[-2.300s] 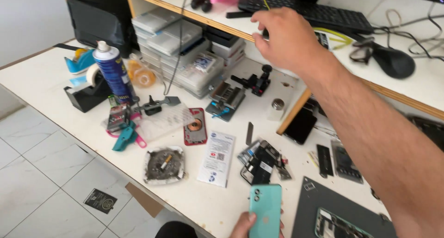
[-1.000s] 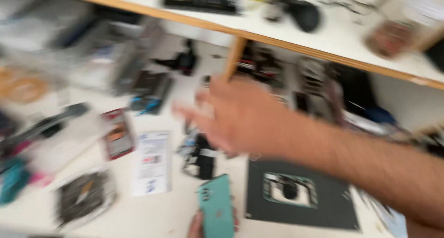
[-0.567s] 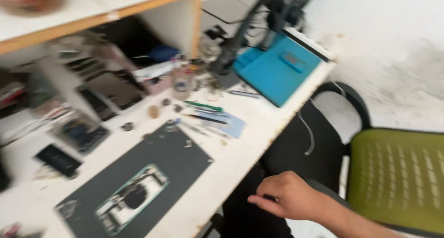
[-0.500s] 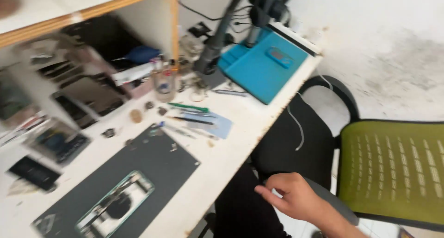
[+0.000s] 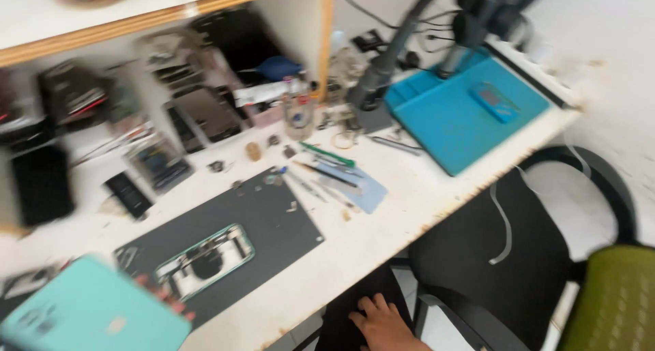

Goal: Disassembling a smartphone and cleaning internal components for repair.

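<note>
The mint-green smartphone with its back facing up (image 5: 89, 317) fills the lower-left corner, long axis slanting up to the right. It is blurred and partly cropped; the left hand gripping it barely shows. The right hand (image 5: 385, 322) rests flat on the dark lap, fingers spread and empty, below the white worktop (image 5: 382, 214). Between them lies the black mat (image 5: 273, 218) holding an opened silver phone frame (image 5: 205, 259).

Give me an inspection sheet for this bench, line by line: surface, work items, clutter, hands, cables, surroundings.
Surface: white bench, dark work mat.
Work items: mint-green phone at lower left, blurred; opened phone frame on the mat.
Clutter: tweezers and small tools, blue mat, parts under the shelf.
Hands: right hand below the bench edge, empty; left hand hidden.
Cables: white cord hanging.
Surroundings: black chair, green chair.
</note>
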